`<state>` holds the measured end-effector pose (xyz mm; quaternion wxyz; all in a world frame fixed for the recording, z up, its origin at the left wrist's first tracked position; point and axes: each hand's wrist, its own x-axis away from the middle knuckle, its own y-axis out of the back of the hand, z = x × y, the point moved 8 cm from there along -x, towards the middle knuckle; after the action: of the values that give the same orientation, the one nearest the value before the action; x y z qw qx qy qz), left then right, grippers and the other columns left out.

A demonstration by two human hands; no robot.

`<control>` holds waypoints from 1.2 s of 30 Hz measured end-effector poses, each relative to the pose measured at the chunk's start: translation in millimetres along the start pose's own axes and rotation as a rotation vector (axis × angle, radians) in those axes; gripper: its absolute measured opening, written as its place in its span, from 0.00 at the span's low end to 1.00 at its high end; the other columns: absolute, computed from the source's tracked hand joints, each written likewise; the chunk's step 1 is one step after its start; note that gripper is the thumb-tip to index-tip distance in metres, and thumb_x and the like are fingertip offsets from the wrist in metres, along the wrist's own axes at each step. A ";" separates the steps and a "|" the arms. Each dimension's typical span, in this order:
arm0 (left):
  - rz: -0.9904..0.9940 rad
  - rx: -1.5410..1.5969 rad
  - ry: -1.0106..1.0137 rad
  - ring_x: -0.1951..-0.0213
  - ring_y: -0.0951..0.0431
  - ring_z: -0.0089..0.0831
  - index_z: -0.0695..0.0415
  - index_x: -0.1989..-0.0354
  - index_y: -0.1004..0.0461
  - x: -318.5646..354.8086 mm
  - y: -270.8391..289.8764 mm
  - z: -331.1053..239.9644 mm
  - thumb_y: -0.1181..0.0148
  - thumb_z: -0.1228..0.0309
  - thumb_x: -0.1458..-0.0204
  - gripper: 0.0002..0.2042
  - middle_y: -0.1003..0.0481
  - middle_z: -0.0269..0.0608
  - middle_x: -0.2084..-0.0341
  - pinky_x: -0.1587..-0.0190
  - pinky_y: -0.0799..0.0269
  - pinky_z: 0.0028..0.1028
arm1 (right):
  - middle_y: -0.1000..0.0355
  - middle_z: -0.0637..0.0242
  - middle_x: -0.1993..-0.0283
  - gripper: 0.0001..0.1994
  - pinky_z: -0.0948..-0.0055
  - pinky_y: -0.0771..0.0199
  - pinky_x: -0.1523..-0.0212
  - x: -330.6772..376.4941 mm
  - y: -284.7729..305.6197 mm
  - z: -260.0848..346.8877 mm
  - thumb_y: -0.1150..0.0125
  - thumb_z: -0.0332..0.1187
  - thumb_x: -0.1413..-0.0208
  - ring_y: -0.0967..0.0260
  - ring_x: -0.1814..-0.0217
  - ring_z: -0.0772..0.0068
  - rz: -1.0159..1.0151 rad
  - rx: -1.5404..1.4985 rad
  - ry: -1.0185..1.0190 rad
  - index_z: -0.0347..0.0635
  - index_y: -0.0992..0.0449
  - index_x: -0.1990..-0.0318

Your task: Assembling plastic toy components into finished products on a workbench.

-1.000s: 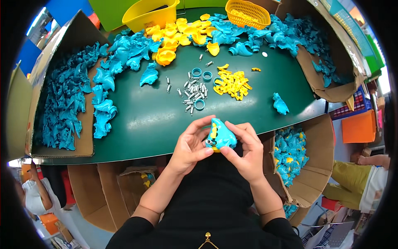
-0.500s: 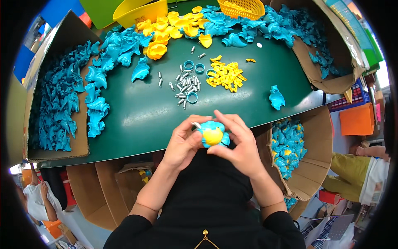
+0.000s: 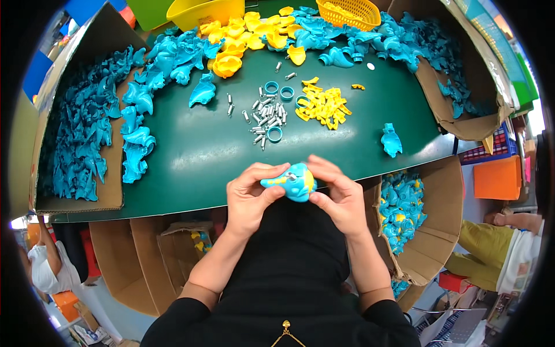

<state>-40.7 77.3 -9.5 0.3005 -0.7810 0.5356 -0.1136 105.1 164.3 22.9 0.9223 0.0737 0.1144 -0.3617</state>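
A small blue and yellow plastic toy (image 3: 295, 184) is between my two hands, just past the near edge of the green table (image 3: 196, 156). My left hand (image 3: 248, 194) pinches its narrower blue end between thumb and fingers. Around its rounder, yellow-banded end my right hand (image 3: 342, 199) curls, thumb beneath and fingers above. A small silvery piece shows on the toy's upper face. Farther in lie silver springs (image 3: 267, 113), several blue rings (image 3: 274, 134) and a heap of small yellow pieces (image 3: 326, 107).
Boxes of blue shells (image 3: 81, 133) stand at left and far right (image 3: 457, 87). Along the back lie yellow shells (image 3: 228, 61), a yellow tub (image 3: 202, 14) and a yellow basket (image 3: 352, 17). A carton of blue-yellow toys (image 3: 402, 214) sits below right. One blue shell (image 3: 391, 140) lies alone.
The toy has been turned: its yellow face pointed up at me before, and now its blue side with the silvery piece shows. Both hands have shifted their hold on it.
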 end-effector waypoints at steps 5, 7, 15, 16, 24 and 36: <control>0.056 -0.654 -0.144 0.53 0.21 0.32 0.62 0.52 0.20 -7.1 -6.1 -20.2 0.32 0.78 0.49 0.14 0.23 0.44 0.53 0.49 0.25 0.30 | 0.27 0.57 0.41 0.23 0.64 0.29 0.40 -19.6 -16.8 18.7 0.29 0.25 0.50 0.28 0.40 0.60 0.104 0.297 0.073 0.35 0.24 0.45; -0.068 -0.521 -0.053 0.55 0.21 0.27 0.63 0.53 0.21 -12.7 1.8 -22.1 0.33 0.76 0.46 0.13 0.24 0.43 0.54 0.51 0.24 0.26 | 0.26 0.57 0.43 0.21 0.66 0.29 0.41 -22.2 -6.6 -0.7 0.30 0.26 0.48 0.28 0.42 0.63 0.009 0.151 -0.055 0.33 0.25 0.45; -0.033 -1.805 -0.523 0.51 0.34 0.39 0.52 0.67 0.21 -44.2 -37.6 -37.5 0.29 0.70 0.55 0.08 0.26 0.35 0.55 0.50 0.37 0.38 | 0.26 0.54 0.46 0.21 0.65 0.24 0.45 -50.3 37.3 -38.8 0.41 0.32 0.35 0.25 0.45 0.63 -0.236 -0.407 -0.174 0.30 0.34 0.39; 0.029 -1.785 -0.493 0.52 0.33 0.39 0.52 0.71 0.23 -43.3 -39.1 -32.0 0.29 0.69 0.55 0.07 0.26 0.35 0.56 0.49 0.38 0.39 | 0.26 0.54 0.46 0.21 0.65 0.24 0.45 -51.5 36.6 -38.0 0.41 0.32 0.35 0.25 0.45 0.63 -0.231 -0.405 -0.169 0.30 0.34 0.39; -0.020 -1.172 -0.183 0.51 0.24 0.42 0.61 0.47 0.34 -26.2 -19.5 -7.7 0.27 0.78 0.57 0.28 0.25 0.47 0.56 0.51 0.26 0.34 | 0.27 0.61 0.46 0.19 0.72 0.27 0.45 -41.7 8.6 -30.2 0.39 0.28 0.37 0.27 0.47 0.70 -0.119 -0.239 -0.130 0.30 0.30 0.42; 0.035 -0.446 0.135 0.49 0.24 0.26 0.62 0.45 0.27 -24.7 15.2 -10.4 0.39 0.82 0.44 0.17 0.26 0.41 0.48 0.45 0.28 0.27 | 0.27 0.55 0.43 0.17 0.70 0.26 0.46 -40.0 -26.4 2.9 0.36 0.22 0.45 0.27 0.43 0.63 -0.010 0.360 0.162 0.37 0.25 0.47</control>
<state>-67.4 92.3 -6.6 0.0857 -0.8092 0.5799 -0.0393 59.0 170.4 34.8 0.8801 0.2659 0.1222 -0.3737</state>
